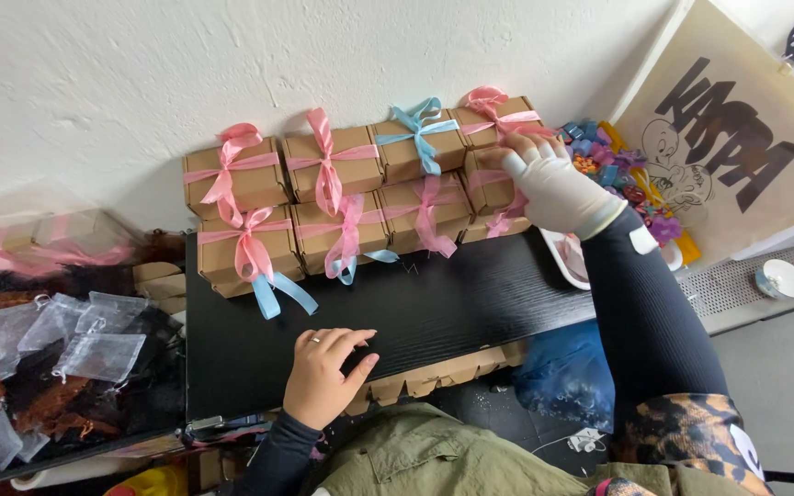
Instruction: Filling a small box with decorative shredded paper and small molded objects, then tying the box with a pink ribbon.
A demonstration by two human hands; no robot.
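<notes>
Right hand (558, 188), white-gloved, rests on the rightmost ribboned kraft gift box (489, 188) of the two-tier row against the wall; fingers appear curled onto it, grip uncertain. Left hand (323, 372) lies flat, fingers spread and empty, on the black surface (470, 303), well apart.

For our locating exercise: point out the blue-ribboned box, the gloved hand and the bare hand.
Blue-ribboned box (413, 147): head view, front face beside the bow.
Gloved hand (555, 188): head view, back of the hand.
Bare hand (323, 372): head view, back of the hand.
</notes>
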